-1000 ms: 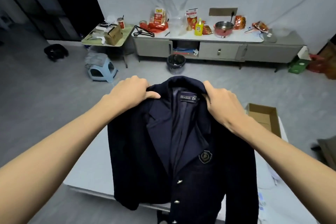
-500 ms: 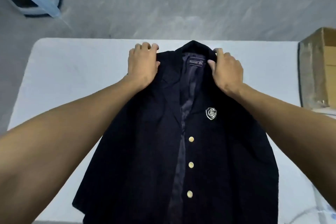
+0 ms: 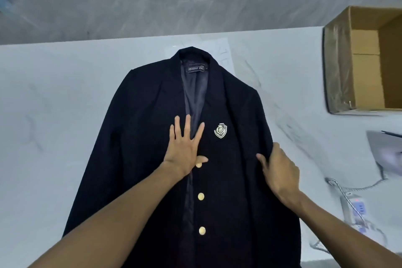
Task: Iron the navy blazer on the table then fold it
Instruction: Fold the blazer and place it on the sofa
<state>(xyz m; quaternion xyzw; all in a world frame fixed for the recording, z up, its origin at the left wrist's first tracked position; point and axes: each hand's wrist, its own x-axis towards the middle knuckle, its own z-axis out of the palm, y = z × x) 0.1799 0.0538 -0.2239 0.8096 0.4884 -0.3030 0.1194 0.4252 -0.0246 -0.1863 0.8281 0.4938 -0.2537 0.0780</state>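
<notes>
Smoothing seems the stage in hand: the navy blazer (image 3: 134, 148) lies front up on the table (image 3: 54, 104), the left hand (image 3: 185, 148) pressed flat on it with fingers (image 3: 187, 125) spread, the right hand (image 3: 280, 172) curled round a fold at its side, the crest badge (image 3: 220, 130) between them. No iron touches it, though a blurred grey shape (image 3: 385, 152) well beyond the right hand may be one, so I'd judge ironing and folding both left.
</notes>
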